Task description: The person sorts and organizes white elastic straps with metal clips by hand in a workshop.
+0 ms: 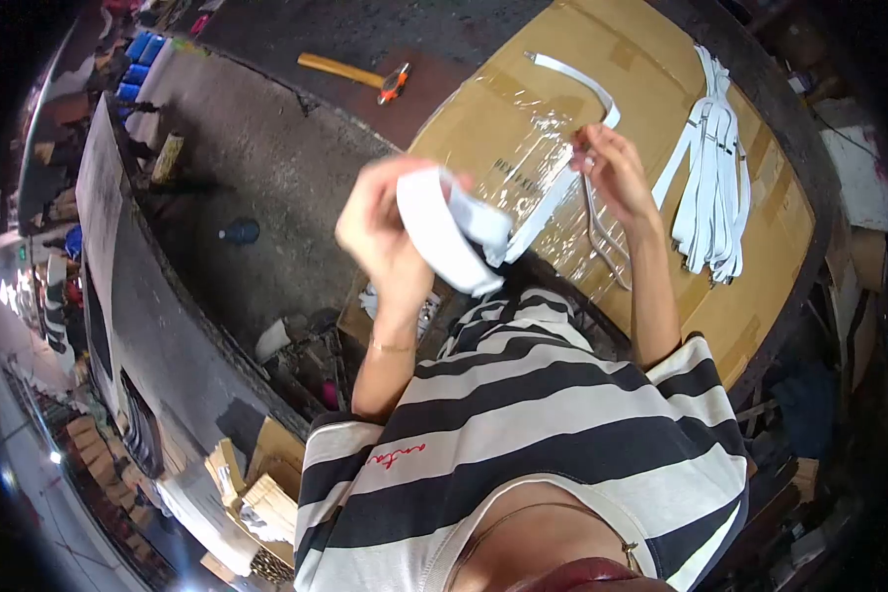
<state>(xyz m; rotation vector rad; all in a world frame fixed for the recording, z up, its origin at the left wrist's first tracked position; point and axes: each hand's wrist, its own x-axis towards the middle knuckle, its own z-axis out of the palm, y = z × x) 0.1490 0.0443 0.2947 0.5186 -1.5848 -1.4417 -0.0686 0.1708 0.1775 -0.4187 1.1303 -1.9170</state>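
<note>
My left hand (380, 227), slightly blurred, is closed on a looped white strap (426, 222) that hangs in wide folds in front of my body. My right hand (614, 170) is raised above the cardboard with its thumb and fingers pinched together. Whatever sits between those fingertips is too small to make out. Beneath the right hand, a long white belt (595, 87) with a metal tip curves across the cardboard. A thin, greyish strap (602, 237) lies below that hand. Farther right rests a bundle of white belts (712, 187) with small buckles.
A flattened cardboard box (760, 266) with clear tape covers the work surface. Beyond it, a hammer (350, 74) with a wooden handle lies on the dark tabletop. A grey curved panel (158, 286) stands at left, and cardboard pieces (261, 493) are piled at lower left.
</note>
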